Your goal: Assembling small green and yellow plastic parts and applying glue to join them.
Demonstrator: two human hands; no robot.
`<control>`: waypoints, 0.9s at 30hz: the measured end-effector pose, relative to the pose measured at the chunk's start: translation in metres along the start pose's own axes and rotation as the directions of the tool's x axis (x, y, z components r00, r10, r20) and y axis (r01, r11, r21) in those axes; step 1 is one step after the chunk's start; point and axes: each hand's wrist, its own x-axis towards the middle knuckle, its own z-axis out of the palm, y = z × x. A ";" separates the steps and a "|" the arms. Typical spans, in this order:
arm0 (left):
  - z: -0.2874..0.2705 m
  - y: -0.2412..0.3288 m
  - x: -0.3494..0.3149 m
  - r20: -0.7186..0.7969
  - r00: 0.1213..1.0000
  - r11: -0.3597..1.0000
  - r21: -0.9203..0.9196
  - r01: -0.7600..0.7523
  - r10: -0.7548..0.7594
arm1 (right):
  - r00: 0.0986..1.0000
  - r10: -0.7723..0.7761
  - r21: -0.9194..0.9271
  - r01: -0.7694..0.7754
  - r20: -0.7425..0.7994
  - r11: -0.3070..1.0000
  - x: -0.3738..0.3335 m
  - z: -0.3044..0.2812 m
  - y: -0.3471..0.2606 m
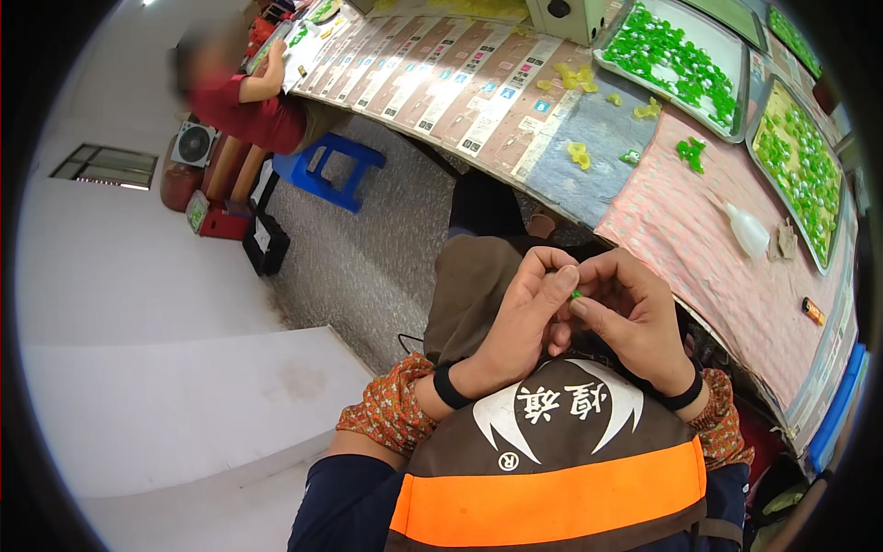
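Over my lap, my left hand and my right hand meet with fingers bent. Pinched between both thumbs and fingertips is a small green piece, mostly covered, so its exact kind does not show. Beyond my hands, on the pink cloth, lie a bunch of green pieces and a white squeeze bottle on its side. A single green and white piece rests on the blue-grey cloth near a yellow piece.
Trays of green pieces stand at the far right, one white and one yellowish. An orange battery lies near the table's right side. A person in red works at the far left, near a blue stool.
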 end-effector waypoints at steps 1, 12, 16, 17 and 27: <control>-0.001 -0.001 0.001 0.009 1.000 1.000 0.028 -0.014 0.014 | 1.000 0.013 0.032 -0.012 -0.013 0.999 -0.001 0.000 -0.004; -0.018 0.008 0.011 -0.013 0.969 0.914 0.335 -0.229 0.248 | 0.992 0.044 0.088 -0.034 -0.115 0.996 0.004 -0.012 -0.006; -0.028 0.012 0.015 -0.092 0.971 0.940 0.288 -0.185 0.219 | 0.992 0.026 0.132 -0.010 -0.123 0.991 0.008 -0.014 -0.005; -0.035 0.009 0.019 -0.014 0.958 0.917 0.292 -0.271 0.287 | 0.992 0.024 0.140 -0.006 -0.121 0.990 0.009 -0.014 -0.005; -0.026 0.031 0.028 0.323 0.937 0.890 0.376 -0.258 0.135 | 0.988 0.073 0.112 -0.058 -0.134 0.992 0.015 -0.018 -0.011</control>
